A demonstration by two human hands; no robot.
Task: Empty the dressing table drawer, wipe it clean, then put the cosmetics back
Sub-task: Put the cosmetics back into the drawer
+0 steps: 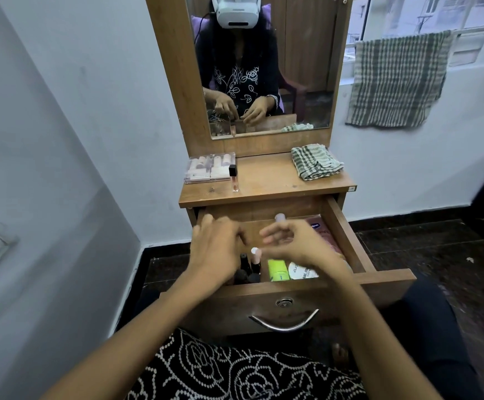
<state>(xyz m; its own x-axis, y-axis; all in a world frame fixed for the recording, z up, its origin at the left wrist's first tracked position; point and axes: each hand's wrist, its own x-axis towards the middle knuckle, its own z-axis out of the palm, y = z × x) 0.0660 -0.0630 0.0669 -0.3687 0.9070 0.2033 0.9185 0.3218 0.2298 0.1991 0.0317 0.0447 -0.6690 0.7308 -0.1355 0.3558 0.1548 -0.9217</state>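
Observation:
The wooden drawer of the dressing table is pulled out. Inside stand dark nail polish bottles, a pink bottle with a white cap, a green tube, a white round tub, a pink pouch and a white-capped bottle at the back. My left hand hovers over the drawer's left half, blurred, fingers spread forward. My right hand hovers over the middle with loosely curled fingers. Neither hand visibly holds anything.
On the table top sit a clear box of cosmetics, a black-capped lip gloss and a folded checked cloth. A mirror stands behind. A checked towel hangs at the window. The drawer handle faces my lap.

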